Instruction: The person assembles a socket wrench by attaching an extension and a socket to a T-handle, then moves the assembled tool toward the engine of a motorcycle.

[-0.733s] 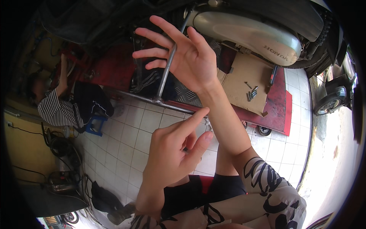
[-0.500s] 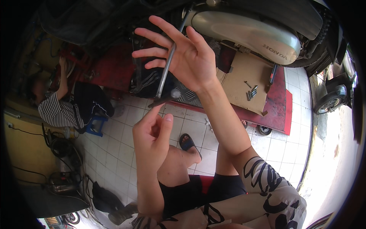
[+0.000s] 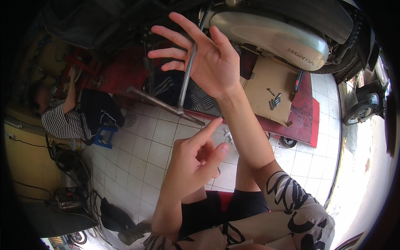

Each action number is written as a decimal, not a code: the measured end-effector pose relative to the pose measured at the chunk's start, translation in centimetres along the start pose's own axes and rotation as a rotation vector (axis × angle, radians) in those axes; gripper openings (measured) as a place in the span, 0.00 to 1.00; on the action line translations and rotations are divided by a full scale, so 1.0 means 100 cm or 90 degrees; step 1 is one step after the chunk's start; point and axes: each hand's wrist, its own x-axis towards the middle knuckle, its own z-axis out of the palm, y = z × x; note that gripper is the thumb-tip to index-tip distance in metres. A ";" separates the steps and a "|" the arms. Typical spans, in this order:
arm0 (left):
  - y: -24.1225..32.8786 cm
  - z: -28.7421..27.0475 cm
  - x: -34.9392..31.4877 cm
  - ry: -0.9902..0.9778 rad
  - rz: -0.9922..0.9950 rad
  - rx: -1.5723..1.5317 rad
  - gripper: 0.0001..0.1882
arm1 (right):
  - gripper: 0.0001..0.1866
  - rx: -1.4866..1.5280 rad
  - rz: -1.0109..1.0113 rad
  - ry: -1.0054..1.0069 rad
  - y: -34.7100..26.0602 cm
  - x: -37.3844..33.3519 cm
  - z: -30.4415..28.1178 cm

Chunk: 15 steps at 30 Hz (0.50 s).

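A long T-handle wrench (image 3: 186,81) runs from the engine side of the motorcycle down toward me, its crossbar at the near end. My right hand (image 3: 210,62) is open behind the shaft, fingers spread, with the shaft lying across the palm side near the finger roots. Just right of the crossbar's near end, my left hand (image 3: 196,158) points with its index finger stretched out. Its thumb stands apart, the other fingers are curled, and nothing shows in it. Where the wrench's far tip meets the machine is too dark to tell.
The motorcycle's silver engine cover (image 3: 266,35) hangs over a red lift platform (image 3: 291,125). Cardboard (image 3: 260,79) on it bears several bolts (image 3: 276,101). At left a person in a striped shirt (image 3: 66,121) is by a blue stool (image 3: 103,137). Cables and a machine (image 3: 68,198) stand lower left.
The wrench's crossbar has turned, now showing its length slanting from upper left to lower right. My left hand has moved right, off the crossbar. My right hand has shifted slightly up and right.
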 end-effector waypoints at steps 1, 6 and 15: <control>-0.005 0.000 -0.001 0.038 -0.003 -0.015 0.28 | 0.43 0.002 -0.002 -0.001 -0.001 0.000 -0.001; -0.008 -0.012 0.000 0.233 -0.014 -0.097 0.30 | 0.43 0.022 0.000 -0.004 0.001 0.001 -0.004; 0.012 -0.003 -0.003 0.247 0.230 -0.001 0.36 | 0.42 0.027 0.004 0.004 0.007 0.002 -0.003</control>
